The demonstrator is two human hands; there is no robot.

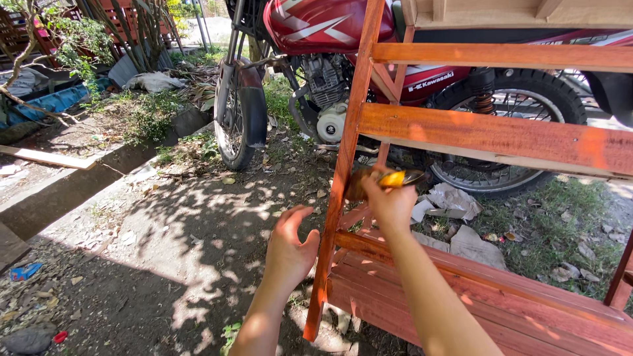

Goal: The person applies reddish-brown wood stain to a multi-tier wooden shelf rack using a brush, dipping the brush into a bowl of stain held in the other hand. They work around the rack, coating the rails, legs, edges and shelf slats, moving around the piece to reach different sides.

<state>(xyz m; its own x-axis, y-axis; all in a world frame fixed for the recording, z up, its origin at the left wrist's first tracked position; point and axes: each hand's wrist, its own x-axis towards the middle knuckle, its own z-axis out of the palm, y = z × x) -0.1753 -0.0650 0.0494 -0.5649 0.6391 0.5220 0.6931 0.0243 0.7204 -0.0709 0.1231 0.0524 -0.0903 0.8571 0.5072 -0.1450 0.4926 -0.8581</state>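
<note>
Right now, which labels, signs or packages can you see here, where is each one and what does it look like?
White lettered label: on the red motorcycle's side panel, behind the stained reddish wooden frame; slanted band of white characters on red.
White streak decal: on the red motorcycle tank, top centre; angular white stripes.
No packages, signs or screens show.

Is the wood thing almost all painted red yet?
Much looks done: the upright post, the wide rails and the bottom slats shine reddish-brown. In hand: the right hand holds a yellow-handled brush against the post; the left hand hovers beside it. Left: the pale boards on top.
</note>
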